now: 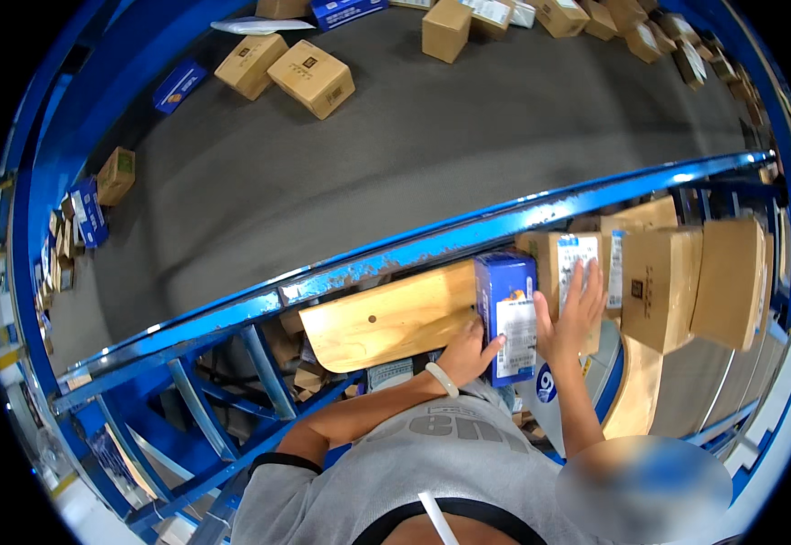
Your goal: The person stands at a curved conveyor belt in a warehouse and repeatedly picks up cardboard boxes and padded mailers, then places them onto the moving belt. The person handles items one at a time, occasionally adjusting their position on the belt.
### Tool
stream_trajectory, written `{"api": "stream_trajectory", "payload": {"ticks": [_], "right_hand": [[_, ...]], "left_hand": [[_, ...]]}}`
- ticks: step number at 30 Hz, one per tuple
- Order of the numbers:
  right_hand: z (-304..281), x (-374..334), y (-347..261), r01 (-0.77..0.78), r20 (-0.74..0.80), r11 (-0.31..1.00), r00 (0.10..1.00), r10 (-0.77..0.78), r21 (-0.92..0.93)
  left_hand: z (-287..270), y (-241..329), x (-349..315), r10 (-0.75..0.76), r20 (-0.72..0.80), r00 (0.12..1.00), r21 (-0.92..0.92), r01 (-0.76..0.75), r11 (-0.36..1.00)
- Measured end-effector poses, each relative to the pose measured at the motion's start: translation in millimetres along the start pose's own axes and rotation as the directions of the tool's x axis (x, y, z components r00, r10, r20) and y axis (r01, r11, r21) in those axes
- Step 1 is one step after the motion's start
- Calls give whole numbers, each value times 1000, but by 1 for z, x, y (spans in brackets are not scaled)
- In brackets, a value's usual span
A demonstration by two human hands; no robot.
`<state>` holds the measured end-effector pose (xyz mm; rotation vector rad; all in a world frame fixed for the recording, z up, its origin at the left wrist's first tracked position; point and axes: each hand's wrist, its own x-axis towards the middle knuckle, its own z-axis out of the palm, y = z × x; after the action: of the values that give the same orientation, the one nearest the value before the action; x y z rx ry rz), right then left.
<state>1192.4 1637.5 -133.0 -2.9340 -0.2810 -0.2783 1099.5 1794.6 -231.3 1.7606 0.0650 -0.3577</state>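
A blue box [506, 272] with a white label stands upright on the right end of a pale wooden board [395, 313]. My left hand [470, 354] grips its lower left edge, the thumb lying across the label side and the fingers against the left side. Right of the blue box stands a brown cardboard box [543, 247] with a white label. My right hand [574, 318] is open, its fingers spread over that box's labelled face and the thumb near the blue box. A white band circles my left wrist.
Beyond a blue metal rail [350, 266] runs a wide dark conveyor belt [395, 136], with brown cartons [312, 79] and blue boxes [179, 86] along its far side. More cartons [659, 286] stand in a row at right. Blue frame bars [203, 409] lie at lower left.
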Motion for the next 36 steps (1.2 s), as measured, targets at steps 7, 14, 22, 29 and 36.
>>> {"api": "stream_trajectory", "payload": {"ticks": [7,14,22,29,36], "right_hand": [[3,96,-41,-70,14,891,997,71,448],[106,320,-95,266,57,823,939,-339,502],[266,507,-178,566,169,811,822,-544,-146],[345,537,-241,693,51,714,720,-692,-104],[296,440,-264,586,87,793,793,-604,163]], "left_hand": [[-143,9,77,6,324,946,-145,43,989],[-468,-120,253,-137,-810,570,128,399,908],[-554,-133,430,-544,-827,143,-93,919,383],[-564,-191,339,-38,-769,638,562,703,434],[-537,-191,209,58,-555,830,780,494,385]]}}
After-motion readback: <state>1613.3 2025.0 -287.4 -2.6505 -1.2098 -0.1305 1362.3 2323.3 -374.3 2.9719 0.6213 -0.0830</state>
